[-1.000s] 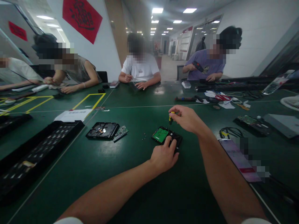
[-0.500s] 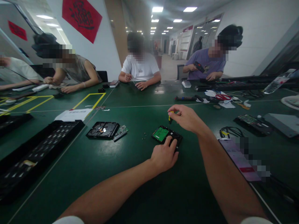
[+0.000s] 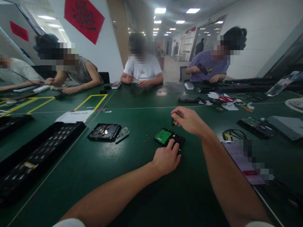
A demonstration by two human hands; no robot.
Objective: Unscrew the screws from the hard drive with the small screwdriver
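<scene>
A hard drive point(image 3: 163, 136) with a green circuit board lies flat on the green table in front of me. My left hand point(image 3: 165, 156) grips its near right side, two fingers resting on the black casing and the thumb at the edge. Between the closed fingertips of my right hand point(image 3: 187, 119) is a yellow and black screwdriver point(image 3: 174, 118), held upright. Its shaft points down at the far edge of the board; the tip is too small to make out. Several tiny screws point(image 3: 146, 138) are scattered left of the drive.
Further left lie another hard drive point(image 3: 104, 132) and a loose circuit board point(image 3: 123, 135). A long black tray point(image 3: 42, 157) runs along the left. On the right are a phone point(image 3: 243, 164), cables point(image 3: 234, 134) and another drive point(image 3: 257, 126). Several people sit across the table.
My right hand and the screwdriver have shifted very slightly, fingers turned a little on the handle. My left hand and the hard drive stay in place. Across the table, a person's hands have moved closer together.
</scene>
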